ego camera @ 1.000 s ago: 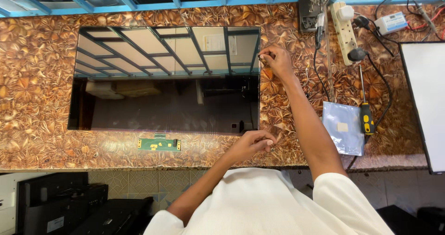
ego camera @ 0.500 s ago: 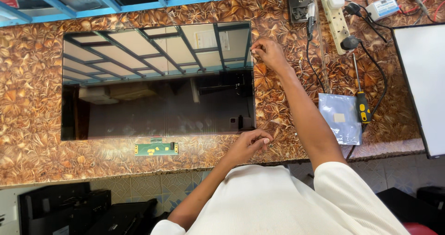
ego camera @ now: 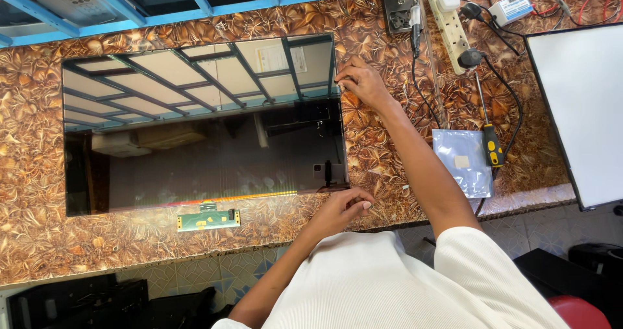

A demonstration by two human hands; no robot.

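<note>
On the brown leaf-patterned bench (ego camera: 39,251) lay a large dark glossy display panel (ego camera: 201,141), flat, its face mirroring a ceiling grid so strongly that its own surface was hard to make out. At its near edge a small green circuit strip (ego camera: 208,219) hung from a short ribbon and rested on the bench. A white panel (ego camera: 577,108) at the right was cut off by the frame edge, and what stood below the bench was too dark to tell.

Both arms reached forward from white sleeves. The right hand (ego camera: 362,82) was stretched far out, wrist bent, fingertips pinched together on the panel's far right corner. The left hand (ego camera: 341,209) stayed close to the body, fingers curled, its tips touching the panel's near right corner; whether it gripped the edge or only pressed on it could not be told.

Right of the right forearm lay a flat, silvery-grey rectangular bag (ego camera: 462,160) with a small pale square label at its middle. Just beside it lay a screwdriver (ego camera: 488,134) with a yellow and black handle, shaft pointing away. Farther back a white power strip (ego camera: 451,21) lay lengthwise, with black cables (ego camera: 513,102) trailing from it.
</note>
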